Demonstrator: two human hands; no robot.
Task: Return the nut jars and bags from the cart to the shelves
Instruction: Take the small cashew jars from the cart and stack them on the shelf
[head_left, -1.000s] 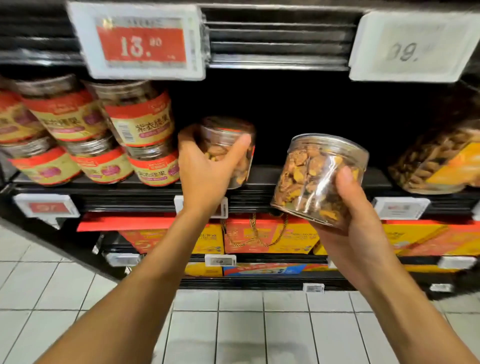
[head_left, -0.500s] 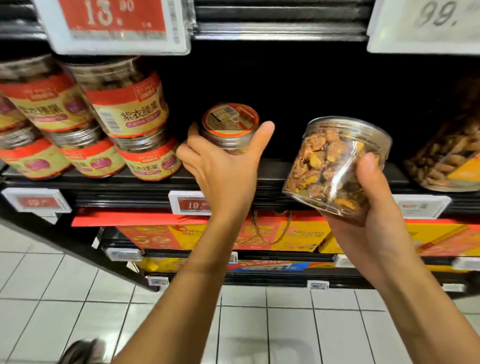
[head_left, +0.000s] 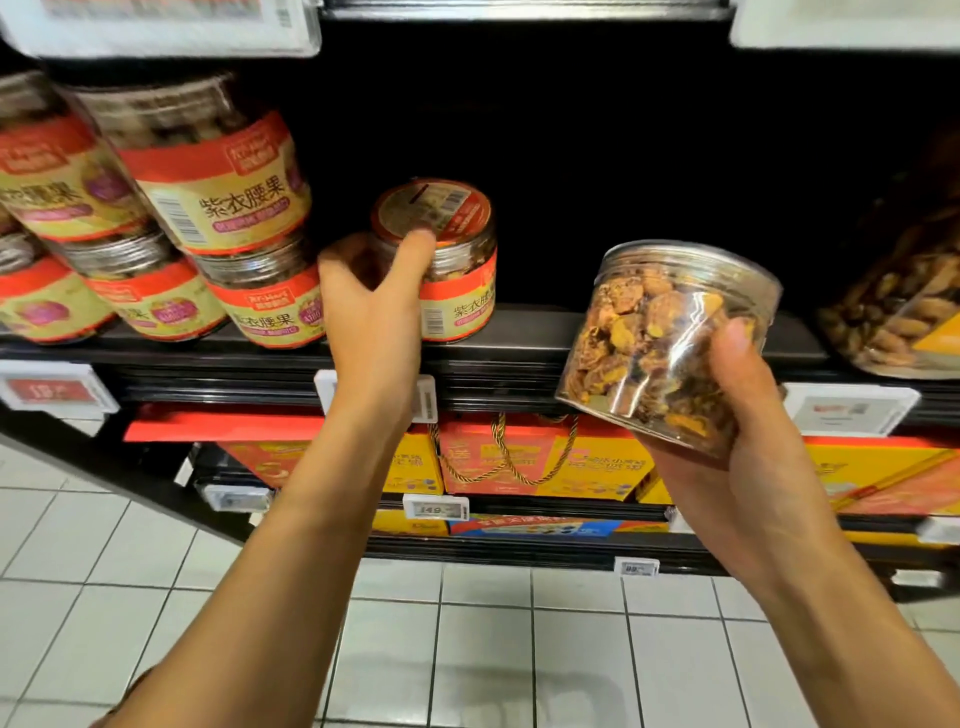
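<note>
Head view: a shop shelf (head_left: 530, 340) seen from above and in front, with both forearms reaching toward it.
left hand (head_left: 371, 306): grips the labelled jar (head_left: 447, 260) from its left side; the fingers (head_left: 415, 254) are curled round the jar's wall, the thumb reaching up to the lid's rim.
labelled jar: red-and-cream label, printed lid, nuts visible beneath the lid; its base is on the shelf board, near upright, just to the right of the stacked jars (head_left: 218, 182).
right hand (head_left: 737, 447): holds the clear jar (head_left: 665, 343) from below and behind, with the thumb pressed on the front wall and the other fingers wrapped round the far side, mostly hidden.
clear jar: no visible label, filled with brown and yellow nuts, tilted with its lid leaning away and to the right; held in the air in front of the shelf edge, apart from the labelled jar.
stacked jars: same label as the jar in the left hand, two tiers, at the left of the shelf.
nut container (head_left: 898, 301): on the shelf at the far right, blurred.
price tags (head_left: 852, 410): clipped along the shelf edge.
gift boxes (head_left: 519, 462): orange and yellow, with cord handles, on the shelf below.
floor (head_left: 467, 649): pale square tiles.
</note>
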